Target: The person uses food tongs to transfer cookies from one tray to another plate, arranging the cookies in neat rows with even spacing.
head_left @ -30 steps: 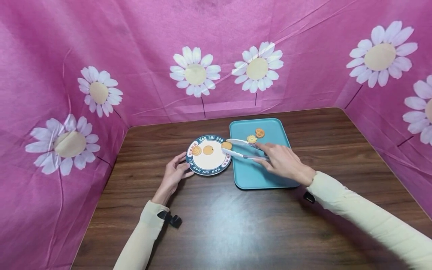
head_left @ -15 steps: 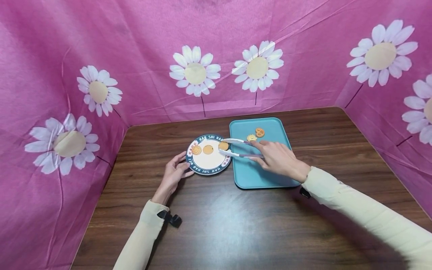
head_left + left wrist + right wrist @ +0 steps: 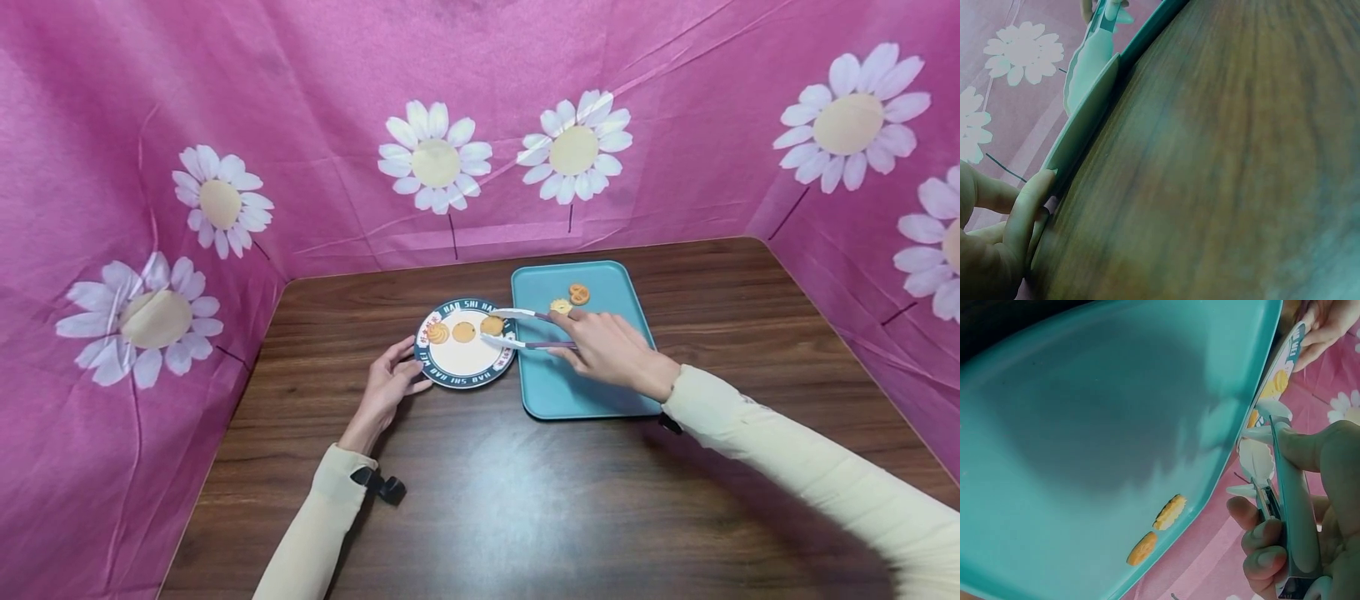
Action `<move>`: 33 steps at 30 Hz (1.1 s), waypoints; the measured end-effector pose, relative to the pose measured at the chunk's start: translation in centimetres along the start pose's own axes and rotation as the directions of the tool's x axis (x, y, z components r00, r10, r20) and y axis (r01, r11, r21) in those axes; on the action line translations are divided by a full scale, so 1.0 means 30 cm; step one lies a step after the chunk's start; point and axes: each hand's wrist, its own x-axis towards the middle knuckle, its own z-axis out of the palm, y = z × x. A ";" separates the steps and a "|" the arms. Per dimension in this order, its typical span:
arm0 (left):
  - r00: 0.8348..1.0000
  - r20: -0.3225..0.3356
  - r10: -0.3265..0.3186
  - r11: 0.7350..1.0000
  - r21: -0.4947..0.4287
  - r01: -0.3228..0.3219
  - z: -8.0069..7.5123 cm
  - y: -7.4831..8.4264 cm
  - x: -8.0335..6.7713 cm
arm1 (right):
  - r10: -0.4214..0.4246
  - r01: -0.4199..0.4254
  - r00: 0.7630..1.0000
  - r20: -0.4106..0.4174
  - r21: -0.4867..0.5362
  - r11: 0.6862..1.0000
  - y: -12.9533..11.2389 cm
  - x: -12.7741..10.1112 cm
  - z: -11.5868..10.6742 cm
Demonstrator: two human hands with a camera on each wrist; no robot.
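My left hand point(image 3: 388, 383) grips the left rim of a round white plate point(image 3: 459, 363) with a dark lettered border; in the left wrist view its thumb point(image 3: 1029, 203) lies on the plate's edge. A swirled cookie point(image 3: 437, 333) and a round flat cookie point(image 3: 464, 332) lie on the plate. From the right, my right hand point(image 3: 617, 354) holds white-tipped tongs point(image 3: 517, 313) over the plate's right side. Another round cookie point(image 3: 492, 326) is at the tongs' parted tips, in line with the other two. In the right wrist view, fingers and thumb wrap the tongs' handle point(image 3: 1299, 512).
A teal tray point(image 3: 577, 392) stands right against the plate, partly under my right hand. Toward its back lie a pretzel-shaped cookie point(image 3: 579, 293) and a pale scalloped cookie point(image 3: 560, 306). The wooden table point(image 3: 480, 517) meets a pink daisy-print cloth point(image 3: 330, 167) behind.
My right hand and the tongs have moved left, carrying the round cookie from the plate's right rim inward beside the middle cookie. My left hand has stayed on the rim.
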 end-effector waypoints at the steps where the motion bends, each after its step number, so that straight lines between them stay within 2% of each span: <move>1: 1.000 -0.002 0.000 1.000 -0.001 0.000 0.000 0.000 -0.001 | -0.001 0.001 1.000 0.002 -0.001 1.000 -0.002 0.001 -0.001; 15: 1.000 0.000 -0.001 1.000 0.007 0.001 0.002 -0.002 -0.002 | 0.005 -0.004 1.000 0.021 -0.026 1.000 -0.012 0.012 -0.009; 26: 1.000 -0.003 -0.004 1.000 0.004 0.004 0.000 -0.001 0.003 | 0.028 -0.028 1.000 0.004 0.036 0.999 0.008 -0.015 -0.010; 33: 1.000 0.002 0.007 1.000 -0.006 -0.007 0.002 -0.002 0.002 | 0.041 -0.037 0.997 -0.060 0.067 0.997 0.048 -0.048 -0.020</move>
